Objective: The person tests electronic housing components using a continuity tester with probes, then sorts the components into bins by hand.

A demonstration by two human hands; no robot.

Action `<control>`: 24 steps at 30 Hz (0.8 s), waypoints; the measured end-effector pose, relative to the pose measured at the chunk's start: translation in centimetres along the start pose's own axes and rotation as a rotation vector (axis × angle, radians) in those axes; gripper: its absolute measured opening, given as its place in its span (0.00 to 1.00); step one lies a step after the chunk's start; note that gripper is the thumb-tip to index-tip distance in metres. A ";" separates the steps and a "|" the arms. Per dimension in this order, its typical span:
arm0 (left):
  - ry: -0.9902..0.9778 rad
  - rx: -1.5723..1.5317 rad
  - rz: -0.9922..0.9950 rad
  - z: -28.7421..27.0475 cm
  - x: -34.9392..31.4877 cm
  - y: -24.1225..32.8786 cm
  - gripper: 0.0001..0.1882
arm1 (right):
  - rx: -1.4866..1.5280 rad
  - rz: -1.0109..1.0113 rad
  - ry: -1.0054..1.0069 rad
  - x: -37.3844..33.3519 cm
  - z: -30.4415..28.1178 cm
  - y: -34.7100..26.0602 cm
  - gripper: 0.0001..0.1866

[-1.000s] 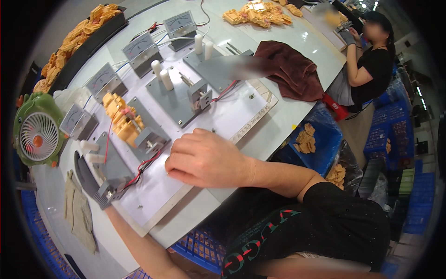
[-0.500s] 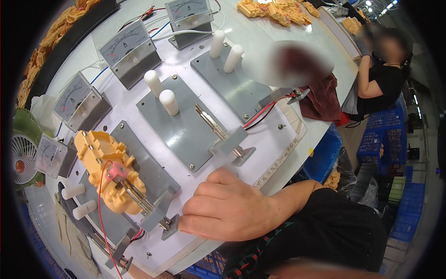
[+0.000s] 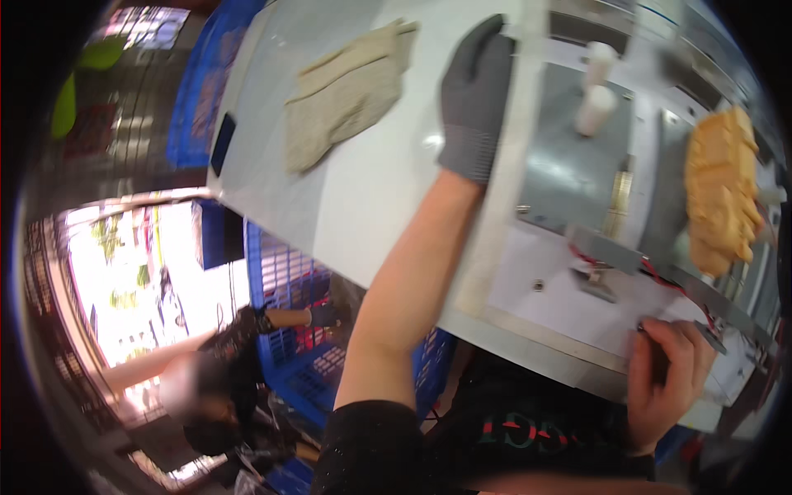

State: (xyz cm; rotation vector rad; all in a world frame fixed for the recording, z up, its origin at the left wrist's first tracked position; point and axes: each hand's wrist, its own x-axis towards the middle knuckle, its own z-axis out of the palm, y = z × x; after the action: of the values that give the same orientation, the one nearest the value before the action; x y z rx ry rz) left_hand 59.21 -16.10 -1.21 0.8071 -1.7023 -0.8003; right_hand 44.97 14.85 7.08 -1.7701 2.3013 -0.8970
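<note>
My left hand (image 3: 478, 95), in a dark grey knitted glove, lies with its fingers stretched out beside a grey fixture plate (image 3: 569, 177) and holds nothing. My right hand (image 3: 672, 371) is bare, its fingers curled toward the thumb at the front of the fixtures; whether anything is inside them I cannot make out. Just beyond it, a yellow-orange moulded plastic part (image 3: 722, 190) sits on the neighbouring fixture. Two white pegs (image 3: 596, 111) stand on the nearer plate, which has brass-coloured probe pins (image 3: 619, 198) and a small metal lever (image 3: 596, 285) at its front.
A folded beige cloth (image 3: 351, 95) lies on the white table (image 3: 355, 194) to the left. A dark flat object (image 3: 223, 142) rests at the table's edge. Blue crates (image 3: 289, 289) stand beside and below it. Another person (image 3: 231, 363) is at the lower left, a gloved hand by a crate.
The view has swung to the left. My gloved left hand, earlier mostly hidden, now shows on the table. My right hand is still near the fixture fronts, its curled fingers now seen from another side.
</note>
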 end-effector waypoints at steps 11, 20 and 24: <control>-0.032 -0.080 -0.174 1.7 -0.4 0.2 0.22 | 0.069 0.035 -0.052 -1.0 -0.5 1.6 0.12; -0.026 -0.163 -0.317 1.5 -0.4 1.6 0.22 | 0.054 -0.005 -0.079 -0.9 -0.6 1.7 0.12; 0.103 -0.231 -0.237 2.8 -0.2 1.2 0.19 | 0.064 -0.069 -0.030 -0.5 -0.2 2.0 0.10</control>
State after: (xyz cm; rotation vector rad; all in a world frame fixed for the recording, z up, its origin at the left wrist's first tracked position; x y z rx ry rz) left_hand 56.36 -14.88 -0.96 0.8824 -1.4084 -1.0767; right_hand 43.31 15.67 6.15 -1.8335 2.1809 -0.9368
